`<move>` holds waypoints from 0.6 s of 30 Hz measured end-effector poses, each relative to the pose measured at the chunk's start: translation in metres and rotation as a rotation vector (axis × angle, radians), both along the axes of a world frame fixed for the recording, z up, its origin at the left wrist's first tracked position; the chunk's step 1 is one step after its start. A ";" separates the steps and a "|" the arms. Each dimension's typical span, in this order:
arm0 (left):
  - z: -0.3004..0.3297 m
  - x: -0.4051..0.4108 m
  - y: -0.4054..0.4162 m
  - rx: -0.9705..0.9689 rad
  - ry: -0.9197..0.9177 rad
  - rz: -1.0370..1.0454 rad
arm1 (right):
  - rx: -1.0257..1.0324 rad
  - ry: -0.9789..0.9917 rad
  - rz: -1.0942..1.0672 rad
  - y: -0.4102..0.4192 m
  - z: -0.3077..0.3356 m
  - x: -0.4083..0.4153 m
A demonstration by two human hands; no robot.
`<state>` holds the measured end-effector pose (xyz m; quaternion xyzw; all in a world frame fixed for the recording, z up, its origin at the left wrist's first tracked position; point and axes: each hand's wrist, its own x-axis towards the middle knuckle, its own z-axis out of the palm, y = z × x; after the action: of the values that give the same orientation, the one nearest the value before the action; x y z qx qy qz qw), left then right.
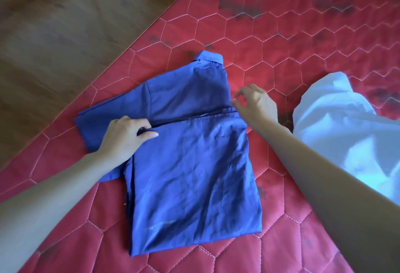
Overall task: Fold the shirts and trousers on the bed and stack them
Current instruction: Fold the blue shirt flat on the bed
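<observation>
The blue shirt (190, 156) lies on the red quilted bed (303, 41) near its edge, partly folded — the lower half is doubled up over the body, while the collar and one sleeve stick out beyond the fold. The left hand (125, 136) pinches the folded edge at its left end. The right hand (255, 105) hovers at the fold's right end, fingers loosely curled and holding nothing. A white garment (337, 130) lies crumpled to the right, unfolded. No stack exists yet — most of the job seems left. No containers are visible.
</observation>
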<state>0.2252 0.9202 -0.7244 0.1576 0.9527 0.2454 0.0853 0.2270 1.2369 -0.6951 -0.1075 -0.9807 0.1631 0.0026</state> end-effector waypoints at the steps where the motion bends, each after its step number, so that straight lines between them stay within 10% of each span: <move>1: 0.000 0.000 0.000 0.038 -0.029 0.050 | -0.094 0.016 0.097 -0.005 0.003 0.001; 7: 0.001 0.006 0.008 -0.121 0.196 -0.037 | 0.112 -0.248 0.405 -0.008 -0.010 0.010; 13: -0.002 -0.001 0.032 -0.450 -0.003 -0.038 | 0.333 -0.269 0.452 -0.019 -0.014 -0.006; 18: 0.003 -0.014 0.036 -0.291 -0.194 0.017 | 0.352 -0.337 0.450 -0.026 -0.008 -0.013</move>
<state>0.2110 0.9559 -0.7214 0.1111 0.9668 0.1196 0.1968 0.2137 1.2106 -0.7028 0.0887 -0.9796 -0.0323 -0.1775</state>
